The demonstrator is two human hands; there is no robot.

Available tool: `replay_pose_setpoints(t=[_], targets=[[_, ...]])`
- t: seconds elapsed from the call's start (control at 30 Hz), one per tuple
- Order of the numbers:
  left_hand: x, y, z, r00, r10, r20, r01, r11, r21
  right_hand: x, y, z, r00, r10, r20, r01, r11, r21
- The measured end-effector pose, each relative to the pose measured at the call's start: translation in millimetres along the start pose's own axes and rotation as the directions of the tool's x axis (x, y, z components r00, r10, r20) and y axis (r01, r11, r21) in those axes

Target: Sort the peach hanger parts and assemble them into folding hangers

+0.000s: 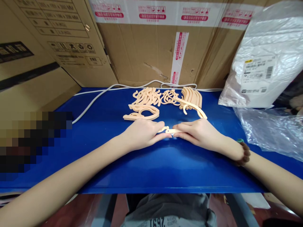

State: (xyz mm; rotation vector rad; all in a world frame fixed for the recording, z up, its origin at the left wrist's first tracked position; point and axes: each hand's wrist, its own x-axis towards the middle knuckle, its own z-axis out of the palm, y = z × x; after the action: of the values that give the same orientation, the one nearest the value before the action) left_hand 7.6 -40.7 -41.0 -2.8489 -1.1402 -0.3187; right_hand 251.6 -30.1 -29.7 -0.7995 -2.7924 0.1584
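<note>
Over the middle of the blue table [151, 167], my left hand [144, 134] pinches a small cream plastic piece [163, 129]. My right hand [201, 134] is closed on another cream piece [172, 131], and the two pieces meet between my fingertips. Whether they are joined I cannot tell. Just behind my left hand lie some cream pieces with a curved outline [142, 114]. A curved cream arm [191, 105] rests beyond my right hand. Farther back are a pile of hooked pieces [148, 96], small hooks [169, 97] and a row of curved arms [192, 96].
Cardboard boxes [146, 47] stand along the back and left. A white cable [104, 90] runs across the table's rear. At the right are a white parcel bag [262, 56] and clear plastic wrap [272, 129]. The table's front edge [151, 190] is near my body.
</note>
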Motion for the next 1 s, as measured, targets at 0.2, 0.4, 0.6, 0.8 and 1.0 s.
replay_pose_setpoints(t=[0.2, 0.4, 0.6, 0.8, 1.0], targets=[[0.8, -0.2, 2.7, 0.998, -0.002, 0.056, 0.006, 0.998, -0.063, -0.9, 0.3, 3.2, 0.999, -0.020, -0.037, 0.018, 0.998, -0.066], [-0.9, -3.7, 10.9, 0.997, 0.076, -0.026, -0.073, 0.992, 0.106, 0.6, 1.4, 4.1, 1.000, 0.008, -0.004, -0.007, 0.999, 0.042], [-2.8, -4.1, 8.0, 0.970, 0.208, -0.127, -0.160, 0.936, 0.313, 2.8, 0.8, 0.6, 0.997, 0.050, 0.053, -0.061, 0.975, 0.214], [-3.8, -0.8, -0.1, 0.958, 0.257, -0.129, -0.204, 0.924, 0.323, 5.1, -2.8, -5.2, 0.990, 0.039, 0.134, -0.089, 0.915, 0.394], [-3.0, -3.8, 2.8, 0.984, 0.142, -0.110, -0.112, 0.964, 0.241, 3.4, -2.2, -4.8, 0.996, 0.032, 0.084, -0.055, 0.957, 0.285]])
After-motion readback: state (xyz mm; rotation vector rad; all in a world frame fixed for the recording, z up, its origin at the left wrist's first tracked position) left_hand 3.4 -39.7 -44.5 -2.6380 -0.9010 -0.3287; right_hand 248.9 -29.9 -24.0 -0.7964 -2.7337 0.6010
